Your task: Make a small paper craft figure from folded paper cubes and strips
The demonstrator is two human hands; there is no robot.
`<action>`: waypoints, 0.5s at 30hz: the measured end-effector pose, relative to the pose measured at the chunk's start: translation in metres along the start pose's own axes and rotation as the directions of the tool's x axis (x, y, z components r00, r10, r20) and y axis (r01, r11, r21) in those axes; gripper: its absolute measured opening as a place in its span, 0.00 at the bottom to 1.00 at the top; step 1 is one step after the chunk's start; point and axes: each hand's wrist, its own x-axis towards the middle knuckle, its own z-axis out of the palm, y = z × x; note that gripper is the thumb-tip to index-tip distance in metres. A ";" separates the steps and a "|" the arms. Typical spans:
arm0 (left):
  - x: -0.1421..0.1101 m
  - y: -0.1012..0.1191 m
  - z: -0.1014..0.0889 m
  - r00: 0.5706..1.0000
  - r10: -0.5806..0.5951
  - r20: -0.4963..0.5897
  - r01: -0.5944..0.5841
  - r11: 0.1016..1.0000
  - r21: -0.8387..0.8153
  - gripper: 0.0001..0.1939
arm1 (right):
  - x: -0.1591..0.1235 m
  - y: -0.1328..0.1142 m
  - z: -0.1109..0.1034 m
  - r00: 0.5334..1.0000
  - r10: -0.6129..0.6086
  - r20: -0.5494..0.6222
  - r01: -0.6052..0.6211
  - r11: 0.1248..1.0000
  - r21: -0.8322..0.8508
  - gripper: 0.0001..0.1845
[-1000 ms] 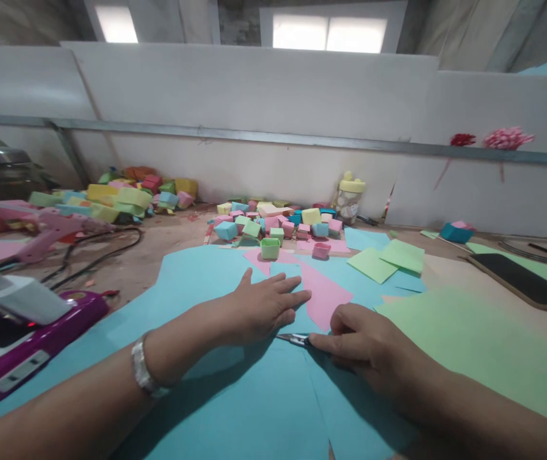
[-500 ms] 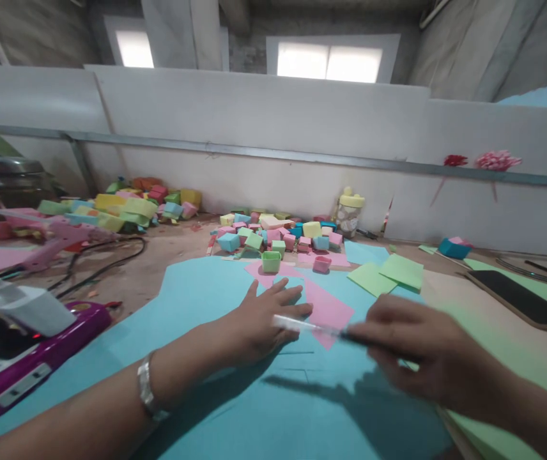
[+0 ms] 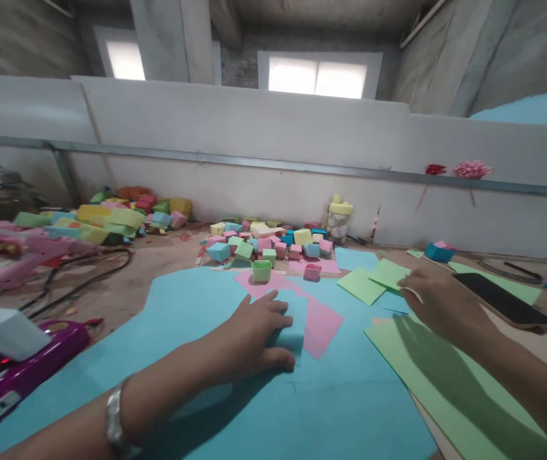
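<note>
My left hand lies with its fingers spread on a large sheet of light blue paper, next to a pink paper piece. Faint lines are on the blue sheet below it. My right hand is at the right, its fingers closed beside the light green paper squares. A thin whitish strip shows at its fingers; what it holds is mostly hidden. Under the right forearm is a larger green sheet.
Several small folded paper boxes are heaped at the back, near a yellow-lidded jar. More coloured paper pieces pile up at the left. A purple power strip and a pink glue gun lie left; a phone lies right.
My right hand, which held a thin tool with a pale end over the blue sheet, has moved right and away toward the green squares. My left hand stays on the sheet, its thumb now visible.
</note>
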 end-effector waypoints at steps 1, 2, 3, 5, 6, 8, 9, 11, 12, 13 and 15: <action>0.002 -0.001 0.000 1.000 0.017 -0.013 -0.018 1.000 -0.021 0.20 | -0.001 -0.008 0.002 0.999 -0.031 0.034 0.030 0.999 0.038 0.11; 0.004 -0.002 0.000 0.999 0.030 -0.026 -0.031 0.999 -0.036 0.15 | -0.002 -0.015 0.003 0.996 -0.062 0.068 0.056 0.995 0.082 0.10; 0.005 -0.002 0.000 0.998 0.038 -0.042 -0.040 0.998 -0.050 0.12 | -0.003 -0.022 0.004 0.992 -0.088 0.095 0.075 0.989 0.127 0.10; 0.007 -0.002 -0.002 0.994 0.046 -0.097 -0.055 0.994 -0.092 0.14 | -0.005 -0.032 0.005 0.986 -0.119 0.117 0.093 0.974 0.206 0.11; 0.008 -0.001 -0.004 0.990 0.041 -0.133 -0.057 0.991 -0.120 0.15 | -0.006 -0.035 0.005 0.985 -0.125 0.119 0.094 0.967 0.238 0.11; 0.007 0.003 -0.009 0.976 0.014 -0.216 -0.056 0.980 -0.191 0.17 | -0.007 -0.038 0.004 0.986 -0.119 0.118 0.081 0.955 0.286 0.12; 0.007 0.005 -0.012 0.965 -0.011 -0.262 -0.053 0.970 -0.235 0.18 | -0.007 -0.039 0.003 0.987 -0.114 0.115 0.075 0.952 0.296 0.13; 0.005 0.009 -0.015 0.936 -0.075 -0.345 -0.042 0.947 -0.318 0.21 | -0.007 -0.042 0.000 0.990 -0.075 0.122 0.027 0.935 0.355 0.16; 0.005 0.010 -0.016 0.920 -0.114 -0.374 -0.039 0.925 -0.377 0.22 | -0.008 -0.044 -0.002 0.989 -0.033 0.141 -0.033 0.897 0.441 0.19; 0.005 0.012 -0.016 0.909 -0.160 -0.384 -0.044 0.881 -0.472 0.23 | -0.008 -0.049 -0.005 0.982 0.010 0.187 -0.116 0.815 0.568 0.24; 0.004 0.017 -0.013 0.914 -0.242 -0.326 -0.075 0.688 -0.722 0.23 | -0.011 -0.061 -0.012 0.943 0.039 0.331 -0.309 0.474 0.824 0.34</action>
